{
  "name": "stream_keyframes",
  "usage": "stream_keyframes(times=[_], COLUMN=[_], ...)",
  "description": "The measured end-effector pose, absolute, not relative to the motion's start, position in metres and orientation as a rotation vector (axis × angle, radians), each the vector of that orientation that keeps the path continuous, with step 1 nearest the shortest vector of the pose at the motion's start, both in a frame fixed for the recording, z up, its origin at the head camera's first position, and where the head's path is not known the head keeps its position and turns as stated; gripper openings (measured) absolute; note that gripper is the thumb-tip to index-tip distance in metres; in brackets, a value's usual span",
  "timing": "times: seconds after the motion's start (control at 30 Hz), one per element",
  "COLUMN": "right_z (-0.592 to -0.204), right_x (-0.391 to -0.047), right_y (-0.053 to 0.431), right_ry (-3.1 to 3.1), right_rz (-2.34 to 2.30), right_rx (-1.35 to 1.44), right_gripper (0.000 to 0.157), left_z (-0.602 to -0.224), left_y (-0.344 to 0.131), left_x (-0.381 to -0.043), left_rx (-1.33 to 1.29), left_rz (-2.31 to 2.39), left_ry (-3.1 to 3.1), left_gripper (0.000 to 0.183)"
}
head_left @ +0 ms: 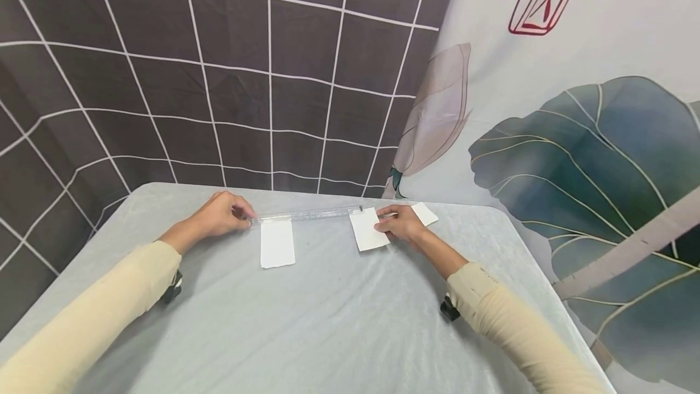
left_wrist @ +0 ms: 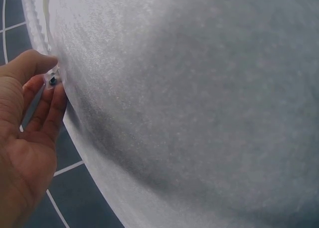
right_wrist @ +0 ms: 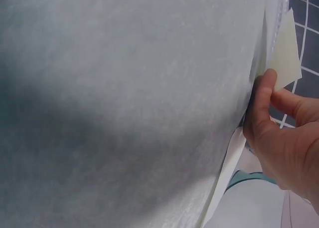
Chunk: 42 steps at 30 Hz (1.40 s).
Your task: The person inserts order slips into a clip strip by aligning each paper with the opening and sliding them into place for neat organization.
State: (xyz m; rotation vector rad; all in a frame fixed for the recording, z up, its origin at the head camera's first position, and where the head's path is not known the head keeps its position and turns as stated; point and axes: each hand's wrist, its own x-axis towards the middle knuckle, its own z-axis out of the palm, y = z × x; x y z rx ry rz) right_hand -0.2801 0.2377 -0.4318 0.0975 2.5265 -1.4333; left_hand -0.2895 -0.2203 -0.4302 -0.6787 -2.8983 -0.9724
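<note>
My left hand pinches the left end of a long clear plastic strip between thumb and fingertips. In the left wrist view that end of the strip shows a small dark spot at the fingertips. A white card lies below the strip's left part, its top edge meeting it. At the strip's right end, my right hand pinches a second white card by its right side; this card is tilted up in the right wrist view. A third white card lies just behind the right hand, partly hidden by it.
A light grey cloth covers the table. Close behind its far edge hangs a dark curtain with white grid lines. To the right hangs a pale cloth with large leaf prints. Dark wrist devices sit under both sleeves.
</note>
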Motion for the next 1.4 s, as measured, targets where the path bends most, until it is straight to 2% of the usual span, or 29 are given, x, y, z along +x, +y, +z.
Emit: stream_keyframes(times=[1.4], right_z=[-0.436], right_x=[-0.281], right_y=[0.197], right_ry=[2.486], right_rz=[-1.497], right_rx=[0.083], right_gripper=[0.038], left_z=[-0.429], left_y=[-0.217], left_x=[-0.286], left_rx=[-0.680], left_rz=[-1.018], left_ry=[-2.891], left_gripper=[0.016])
